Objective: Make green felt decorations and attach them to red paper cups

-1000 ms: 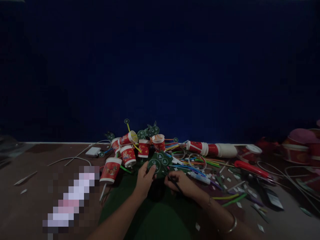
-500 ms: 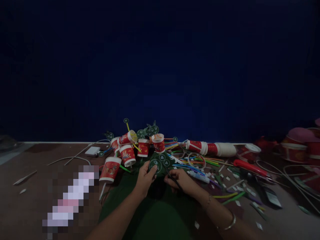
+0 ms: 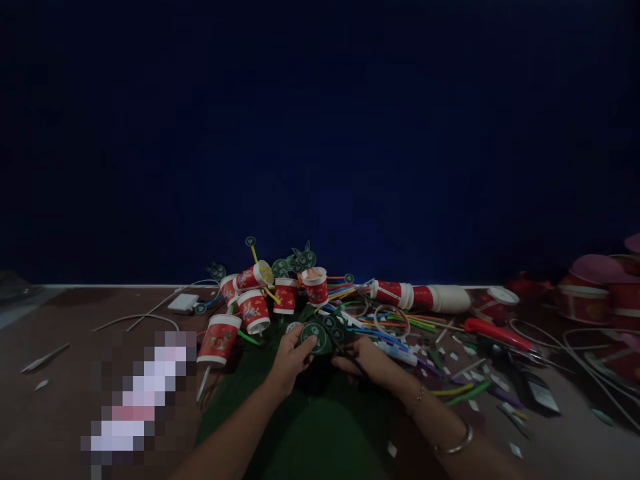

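My left hand (image 3: 293,359) pinches a dark green paper cutout (image 3: 315,337) with a round face drawn on it in light lines. Smaller drawn circles show on the same green paper, towards the right. In my right hand (image 3: 364,360) is a pair of dark scissors (image 3: 350,357), its blades pointing up and left at the paper's edge. Whether the blades are apart I cannot tell. Both hands are above a dark green cloth (image 3: 320,440) at the near side of the table.
Red paper cups (image 3: 219,341) with straws and green cutouts stand behind to the left. A cup stack (image 3: 425,298) lies at the back right. Coloured sticks (image 3: 420,323), paper scraps and a red-handled tool (image 3: 500,335) are spread on the right. A white box (image 3: 183,303) sits at the left.
The green paper has turned a little in my left hand and shifted slightly right and down. My right hand with the scissors stays close to its edge. The view has moved slightly.
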Demonstrator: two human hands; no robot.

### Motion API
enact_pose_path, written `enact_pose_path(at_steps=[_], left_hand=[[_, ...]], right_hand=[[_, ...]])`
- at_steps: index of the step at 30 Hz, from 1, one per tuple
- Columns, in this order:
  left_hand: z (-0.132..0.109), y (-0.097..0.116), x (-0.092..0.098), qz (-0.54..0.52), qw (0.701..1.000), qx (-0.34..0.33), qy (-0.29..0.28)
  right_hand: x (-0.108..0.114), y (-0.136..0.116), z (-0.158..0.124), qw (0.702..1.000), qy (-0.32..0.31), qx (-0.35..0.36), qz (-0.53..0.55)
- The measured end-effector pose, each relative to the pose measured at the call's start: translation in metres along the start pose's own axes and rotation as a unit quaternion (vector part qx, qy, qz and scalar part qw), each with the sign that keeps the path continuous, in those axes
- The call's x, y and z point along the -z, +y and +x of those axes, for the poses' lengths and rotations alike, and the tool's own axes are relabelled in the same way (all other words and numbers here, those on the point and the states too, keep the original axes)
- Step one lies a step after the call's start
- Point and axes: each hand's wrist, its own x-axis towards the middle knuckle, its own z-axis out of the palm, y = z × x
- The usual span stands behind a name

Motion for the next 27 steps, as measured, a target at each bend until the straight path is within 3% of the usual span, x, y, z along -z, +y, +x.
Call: enact_pose_path(at_steps=[3,8,11,17,20,24,27], left_hand=[[0.001,-0.001,0.002,0.021,1.0,0.008,0.022],[0.002,0.003,0.003,0.065,0.986,-0.142,0.063],[0.003,0.003,0.004,0.111,0.979,-0.16,0.054],[0.005,-0.003,0.006,0.175,0.957,-0.216,0.084],[0.003,-0.003,0.006,0.244,0.92,-0.286,0.108],[0.001,-0.003,0.007,0.368,0.847,-0.372,0.095],[0.003,-0.004,0.008,0.395,0.825,-0.389,0.106]], right_hand=[[0.002,0.0,-0.001,1.0,-0.001,-0.018,-0.008],[0.006,0.004,-0.003,0.998,-0.014,-0.047,-0.048],[0.008,0.007,-0.003,0.997,-0.014,-0.049,-0.063],[0.007,0.009,0.002,0.979,0.034,0.0,-0.201],[0.004,0.006,0.002,0.944,0.061,0.054,-0.319],[-0.001,0.002,-0.001,0.905,0.07,0.075,-0.412],[-0.003,0.001,-0.003,0.879,0.081,0.069,-0.465]])
